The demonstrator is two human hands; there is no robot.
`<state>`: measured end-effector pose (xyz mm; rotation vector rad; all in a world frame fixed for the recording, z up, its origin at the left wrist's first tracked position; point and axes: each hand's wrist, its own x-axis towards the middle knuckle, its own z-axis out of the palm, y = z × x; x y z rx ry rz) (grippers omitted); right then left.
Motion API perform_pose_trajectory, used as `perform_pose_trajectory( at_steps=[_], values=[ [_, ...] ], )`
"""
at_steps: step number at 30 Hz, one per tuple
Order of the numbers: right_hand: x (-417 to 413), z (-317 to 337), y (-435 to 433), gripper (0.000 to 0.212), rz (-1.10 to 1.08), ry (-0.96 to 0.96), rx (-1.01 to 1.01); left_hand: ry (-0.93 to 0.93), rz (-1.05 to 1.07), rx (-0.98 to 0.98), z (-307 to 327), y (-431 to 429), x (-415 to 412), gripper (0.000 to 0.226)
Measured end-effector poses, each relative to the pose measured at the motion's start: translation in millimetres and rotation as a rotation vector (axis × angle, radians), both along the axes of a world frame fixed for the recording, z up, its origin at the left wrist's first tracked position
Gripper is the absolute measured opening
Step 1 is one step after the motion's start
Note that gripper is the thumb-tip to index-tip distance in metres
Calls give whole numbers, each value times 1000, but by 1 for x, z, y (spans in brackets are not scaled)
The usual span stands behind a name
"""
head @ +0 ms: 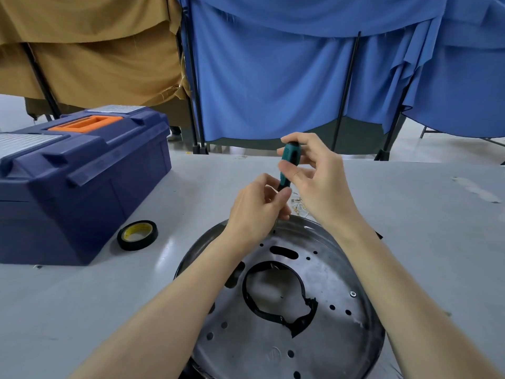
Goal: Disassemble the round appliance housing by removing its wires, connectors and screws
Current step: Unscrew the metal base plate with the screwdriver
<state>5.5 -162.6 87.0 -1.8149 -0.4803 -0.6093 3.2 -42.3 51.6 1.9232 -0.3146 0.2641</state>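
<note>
The round metal housing (322, 272) lies on the grey table in front of me, with a large black-rimmed opening at its middle and several small holes. One screw (353, 294) sits in its right side. A green-handled screwdriver (287, 162) stands nearly upright over the housing's far rim. My right hand (317, 181) grips the top of the handle. My left hand (259, 212) pinches the screwdriver lower down, hiding the shaft and tip. A small heap of removed wires and connectors (299, 207) lies just beyond the rim.
A dark blue toolbox (82, 181) with an orange handle stands at the left. A roll of black tape (137, 235) lies beside it. Blue and tan curtains hang behind the table's far edge.
</note>
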Motion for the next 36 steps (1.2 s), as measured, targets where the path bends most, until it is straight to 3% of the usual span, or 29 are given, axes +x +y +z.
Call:
perform_pose_trajectory(
  at_steps=[9, 13, 20, 26, 34, 36],
  values=[
    [3, -1, -2, 53, -45, -21, -70, -22, -22, 10, -2, 0, 0, 21],
    [1, -1, 0, 41, 10, 3, -19, -27, 9, 8, 0, 0, -1, 12],
    [3, 0, -2, 55, -34, -16, -37, -46, -43, -18, -1, 0, -3, 21],
    [1, -1, 0, 36, 32, -3, -32, -19, -5, 4, -1, -1, 0, 17],
    [5, -1, -2, 44, -38, -21, -45, -37, -27, 27, -2, -1, -2, 31],
    [4, -1, -3, 39, -20, -17, -33, -42, -26, 55, -2, -1, -1, 25]
  ],
)
